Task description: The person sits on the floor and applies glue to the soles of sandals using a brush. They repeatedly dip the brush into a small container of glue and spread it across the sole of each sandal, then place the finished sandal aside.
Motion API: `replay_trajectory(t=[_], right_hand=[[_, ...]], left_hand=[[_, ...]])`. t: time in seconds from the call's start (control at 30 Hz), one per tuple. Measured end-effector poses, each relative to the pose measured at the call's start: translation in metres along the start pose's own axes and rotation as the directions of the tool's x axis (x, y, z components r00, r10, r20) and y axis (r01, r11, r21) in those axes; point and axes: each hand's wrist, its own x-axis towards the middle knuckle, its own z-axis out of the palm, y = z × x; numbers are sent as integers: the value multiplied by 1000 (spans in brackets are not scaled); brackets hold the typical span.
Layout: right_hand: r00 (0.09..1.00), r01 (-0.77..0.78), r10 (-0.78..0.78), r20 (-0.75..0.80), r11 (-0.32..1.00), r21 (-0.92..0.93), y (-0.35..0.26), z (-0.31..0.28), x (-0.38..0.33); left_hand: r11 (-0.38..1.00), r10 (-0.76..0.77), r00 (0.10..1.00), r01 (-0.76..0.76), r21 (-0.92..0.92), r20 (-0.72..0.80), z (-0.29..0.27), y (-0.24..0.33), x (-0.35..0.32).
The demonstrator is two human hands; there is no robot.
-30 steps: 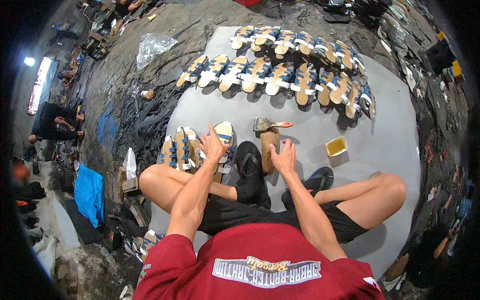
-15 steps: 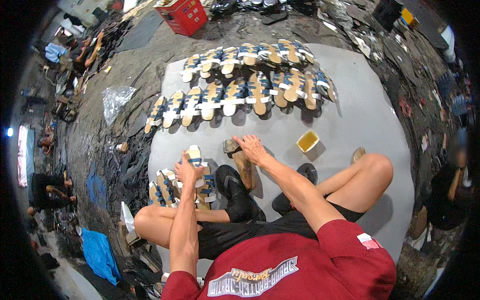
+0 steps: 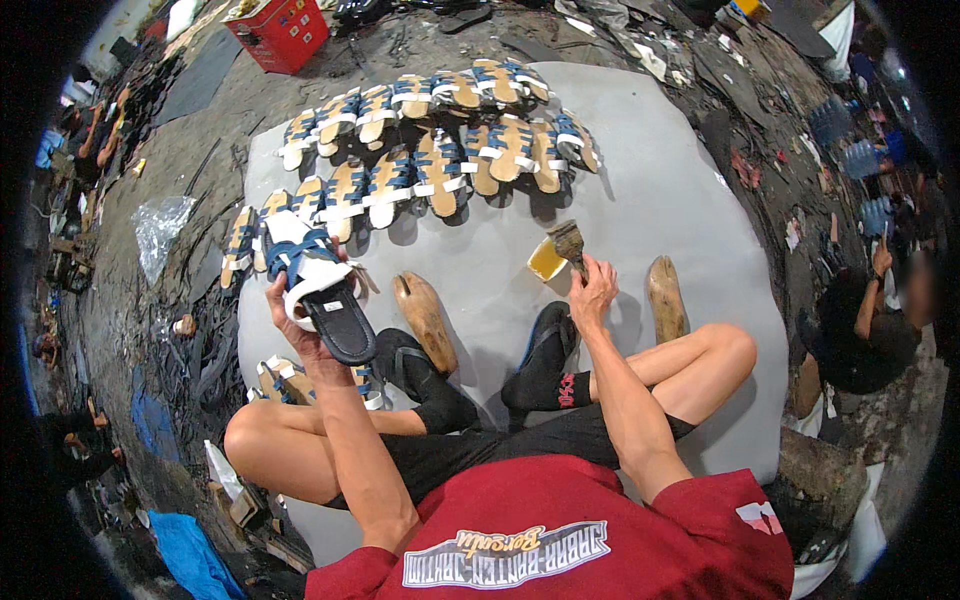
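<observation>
A sandal [image 3: 340, 318] with a black insole and blue and white straps is tilted up in my left hand [image 3: 296, 318], whose fingers are closed around its side. My right hand [image 3: 594, 290] grips a wide, stained brush [image 3: 567, 240]. The brush head is at the right edge of a small square container of yellow-amber liquid [image 3: 545, 262]; whether the bristles dip in, I cannot tell. Between my hands a wooden shoe last [image 3: 425, 318] lies beside my left foot. Another wooden last [image 3: 665, 298] lies to the right of my right hand.
Two rows of sandals with tan undersides [image 3: 388, 185] line the far part of the grey mat [image 3: 660, 150]. More sandals [image 3: 285, 380] lie by my left knee. A red box [image 3: 282, 38] stands beyond the mat. Scraps litter the floor; another person [image 3: 885, 310] sits at right.
My left hand has lifted a sandal from the group near my left knee. My right hand has moved right with the brush to the container. The view has shifted.
</observation>
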Motion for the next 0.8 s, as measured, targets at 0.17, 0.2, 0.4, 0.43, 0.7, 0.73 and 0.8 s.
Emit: replay_trajectory(t=[0.17,0.2,0.4,0.43,0.7,0.73,0.8], right_hand=[[1000,-14,12,24,998,61,19,4,2],[999,2,-5,34,997,76,17,5,3],[996,14,-12,91,1000,-27,17,12,9],[997,-11,15,79,999,-42,17,13,9],[991,-103,108,74,992,-69,29,10,4],[991,-110,114,72,992,-56,32,11,3],[989,-125,126,72,992,-28,37,14,-2]], left_hand=[[1000,2,995,0,26,-102,-19,-23,7],[1000,-13,995,14,8,-96,-20,-23,8],[994,49,991,-37,98,-126,-12,-24,2],[992,58,992,-44,117,-116,-13,-24,1],[995,20,987,-5,98,-157,-16,-32,4],[993,28,986,-9,119,-163,-15,-33,4],[991,58,986,-38,127,-153,-15,-34,4]])
